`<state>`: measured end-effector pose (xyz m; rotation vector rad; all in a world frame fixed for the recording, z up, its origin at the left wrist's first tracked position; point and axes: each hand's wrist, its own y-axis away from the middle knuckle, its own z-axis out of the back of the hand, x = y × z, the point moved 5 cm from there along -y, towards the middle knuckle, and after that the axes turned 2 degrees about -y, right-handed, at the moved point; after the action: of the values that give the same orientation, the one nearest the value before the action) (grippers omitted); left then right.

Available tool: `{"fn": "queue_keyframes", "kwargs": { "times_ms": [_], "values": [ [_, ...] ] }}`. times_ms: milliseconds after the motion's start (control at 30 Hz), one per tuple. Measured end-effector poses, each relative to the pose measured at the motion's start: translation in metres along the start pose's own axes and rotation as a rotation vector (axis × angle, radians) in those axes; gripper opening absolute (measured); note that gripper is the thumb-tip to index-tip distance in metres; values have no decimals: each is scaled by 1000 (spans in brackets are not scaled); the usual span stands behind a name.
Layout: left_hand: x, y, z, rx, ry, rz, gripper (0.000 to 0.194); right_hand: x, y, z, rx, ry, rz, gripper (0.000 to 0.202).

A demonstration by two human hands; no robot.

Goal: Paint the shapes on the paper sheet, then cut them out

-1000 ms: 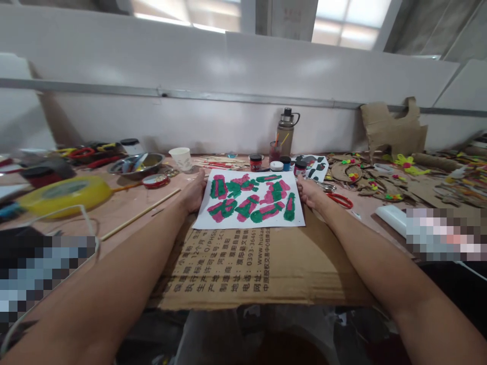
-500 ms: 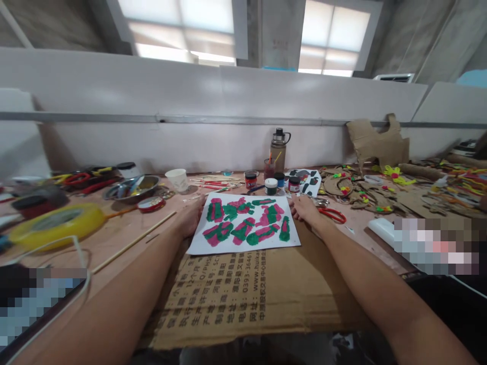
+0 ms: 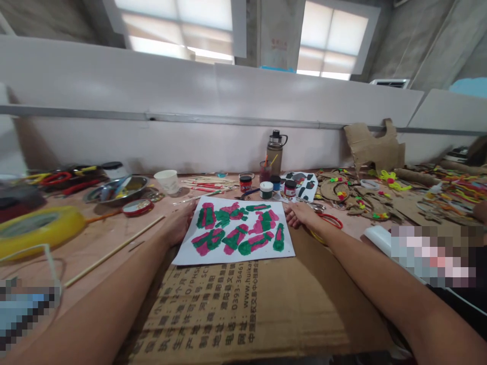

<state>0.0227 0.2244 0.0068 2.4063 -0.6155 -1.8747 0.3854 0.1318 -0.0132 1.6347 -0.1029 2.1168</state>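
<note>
A white sheet of paper [image 3: 243, 258] painted with pink and green patches lies on a printed brown cardboard sheet [image 3: 297, 309]. My left hand [image 3: 180, 223] is at the paper's left edge, its fingers partly hidden behind the sheet. At the upper right corner my right hand [image 3: 300, 215] has curled fingers closed on the paper's edge. Just past the paper stand a white-lidded jar of green paint [image 3: 266, 190], a red paint jar [image 3: 245, 183] and a dark pink paint jar [image 3: 289, 188].
Behind the jars is a drink bottle [image 3: 274, 152]. A paper cup [image 3: 166, 181], a metal bowl [image 3: 116, 190] and a roll of yellow tape [image 3: 41, 228] are on the left. Red-handled scissors [image 3: 330, 219] lie beside my right wrist, with cardboard crafts [image 3: 338, 190] farther right.
The view has shifted slightly, so the paper and cardboard appear a little lower and farther left. Both hands remain at the paper's edges.
</note>
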Motion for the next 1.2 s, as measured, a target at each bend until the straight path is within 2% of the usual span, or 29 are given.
{"fn": "queue_keyframes", "kwargs": {
  "times_ms": [100,167,333,633,833,933,1033,1200],
  "values": [
    [1,-3,1,-5,10,-7,32,-10,-1,-1,11,36,-82,39],
    [2,-3,2,-38,19,20,33,-13,-3,-1,5,51,-99,25],
    [2,-3,1,-90,57,82,31,-12,-2,-3,-1,45,-55,43],
    [5,-9,8,-140,23,92,38,-12,0,-1,27,55,-3,37],
    [3,-15,7,-95,-14,59,37,-18,-2,-3,26,60,-16,36],
    [2,-12,4,-87,-20,60,37,-21,-2,-3,9,74,-43,21],
    [-1,-5,1,-64,29,51,34,-21,0,-4,-1,91,-64,41],
    [-2,3,-2,-3,56,65,29,-17,3,-3,-39,138,-55,42]
  ]
}}
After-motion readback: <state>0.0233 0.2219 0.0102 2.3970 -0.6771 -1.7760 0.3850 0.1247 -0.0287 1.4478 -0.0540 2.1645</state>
